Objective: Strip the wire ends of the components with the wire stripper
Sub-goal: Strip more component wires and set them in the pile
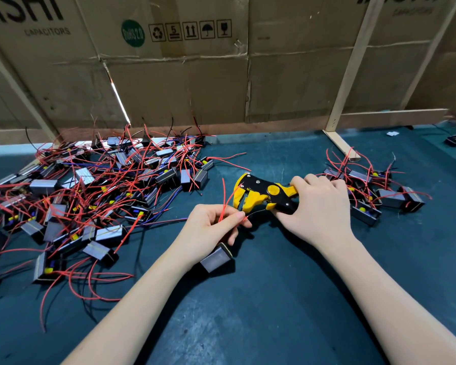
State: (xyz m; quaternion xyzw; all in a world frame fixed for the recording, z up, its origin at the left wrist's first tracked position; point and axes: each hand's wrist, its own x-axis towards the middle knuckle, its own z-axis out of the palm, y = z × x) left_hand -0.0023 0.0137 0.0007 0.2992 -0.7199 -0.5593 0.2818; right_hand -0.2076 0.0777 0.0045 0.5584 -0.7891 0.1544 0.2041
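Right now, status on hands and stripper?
Right hand grips wire stripper. Left hand pinches red wires, component hanging below. Nothing between wires and stripper.

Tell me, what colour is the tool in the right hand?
Yellow and black: the wire stripper in the right hand, head view.

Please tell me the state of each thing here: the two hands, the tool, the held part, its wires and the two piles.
Left hand: pinches the red wires.
Right hand: grips the wire stripper handles.
Wire stripper: held, head toward the wires.
Red wires: held, ends up near the stripper head.
Held component: hangs under the left hand.
Left pile: large, tangled.
Right pile: small, lying behind the right hand.
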